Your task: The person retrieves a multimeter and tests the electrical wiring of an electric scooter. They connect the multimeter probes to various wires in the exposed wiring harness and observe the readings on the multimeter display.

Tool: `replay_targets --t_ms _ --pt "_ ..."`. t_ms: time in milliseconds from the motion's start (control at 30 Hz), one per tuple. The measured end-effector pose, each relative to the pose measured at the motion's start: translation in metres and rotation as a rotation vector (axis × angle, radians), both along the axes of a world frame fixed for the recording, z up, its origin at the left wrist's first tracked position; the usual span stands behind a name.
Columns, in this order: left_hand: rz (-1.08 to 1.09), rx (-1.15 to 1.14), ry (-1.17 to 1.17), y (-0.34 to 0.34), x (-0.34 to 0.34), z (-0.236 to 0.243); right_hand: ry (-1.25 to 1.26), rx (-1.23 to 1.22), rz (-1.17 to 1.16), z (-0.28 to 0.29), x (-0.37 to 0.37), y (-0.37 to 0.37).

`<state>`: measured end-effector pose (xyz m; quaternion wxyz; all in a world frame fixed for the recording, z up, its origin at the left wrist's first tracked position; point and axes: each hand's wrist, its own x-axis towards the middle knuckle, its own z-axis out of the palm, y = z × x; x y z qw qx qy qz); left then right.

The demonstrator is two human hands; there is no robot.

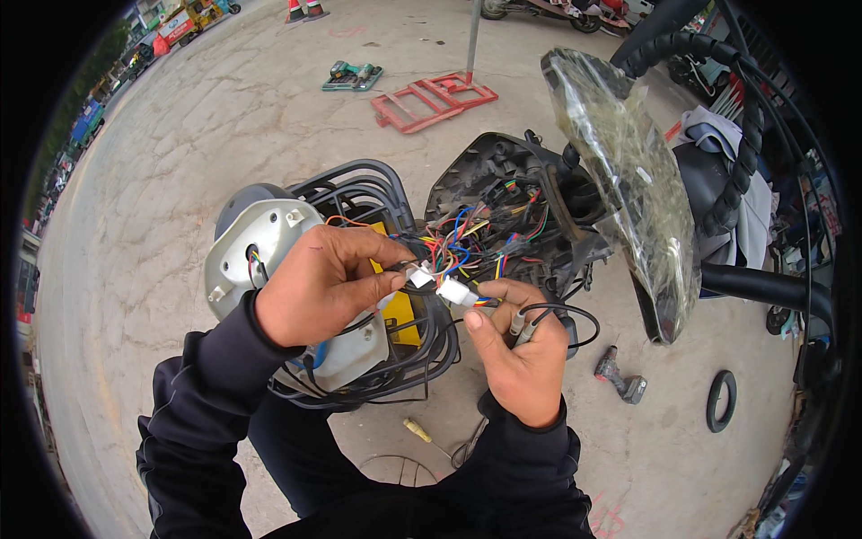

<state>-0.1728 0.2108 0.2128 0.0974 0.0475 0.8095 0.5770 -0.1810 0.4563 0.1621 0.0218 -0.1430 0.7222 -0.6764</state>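
Beyond the fingers lies a dark open housing (pixel 485 175); left of them, a white cover (pixel 233 256). The left hand (pixel 323 280) and right hand (pixel 521 359) pinch narrowly, a coloured wire tangle (pixel 458 241) just past their fingertips. The right fingers hold 1 white connector (pixel 456 292); the left fingertips hold 1 smaller connector (pixel 419 276) just beside it. 2 grey cable ends (pixel 518 325) sit against the right fingers.

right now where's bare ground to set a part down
Bare concrete lies between the cordless drill and black ring, and left of the white panel. Wires and white connectors crowd the gap between left hand and right hand.
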Motion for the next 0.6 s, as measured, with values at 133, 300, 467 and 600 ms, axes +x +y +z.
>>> replay_targets --t_ms 133,300,467,600 --pt "0.052 0.077 -0.097 0.001 0.000 0.001 -0.165 -0.434 0.121 0.011 0.009 0.010" --pt "0.053 0.133 -0.055 0.002 -0.001 -0.003 -0.011 -0.575 0.092 0.005 0.011 0.008" --pt "0.044 0.132 -0.012 0.000 -0.003 -0.007 0.022 -0.365 -0.094 0.000 0.005 0.009" --pt "0.025 0.174 -0.015 -0.001 -0.003 -0.008 -0.106 -0.413 -0.224 0.000 0.007 0.006"
